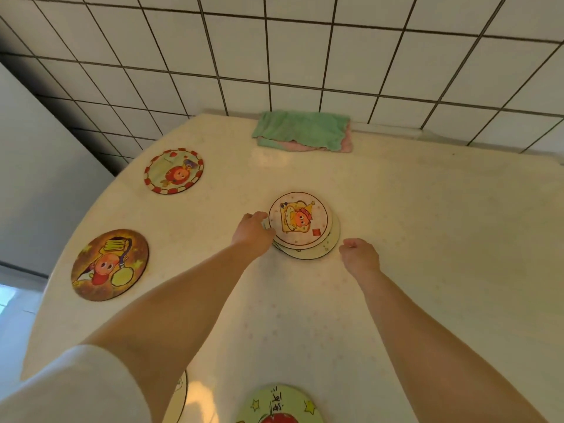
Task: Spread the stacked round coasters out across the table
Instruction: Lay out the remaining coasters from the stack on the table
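Note:
A stack of round coasters (300, 222) with a cartoon picture on top sits near the middle of the cream table (427, 239). My left hand (252, 232) presses against the stack's left edge, fingers curled around it. My right hand (360, 254) rests just right of the stack with its fingers loosely curled, not touching it. Single coasters lie apart on the table: a red-rimmed one (174, 171) at the far left, a brown one (110, 264) at the left, a green-yellow one (279, 406) at the near edge, and one (180, 395) half hidden under my left arm.
A folded green and pink cloth (303, 129) lies at the table's far edge against the white tiled wall (305, 56). The table's curved left edge borders a grey surface (36, 178).

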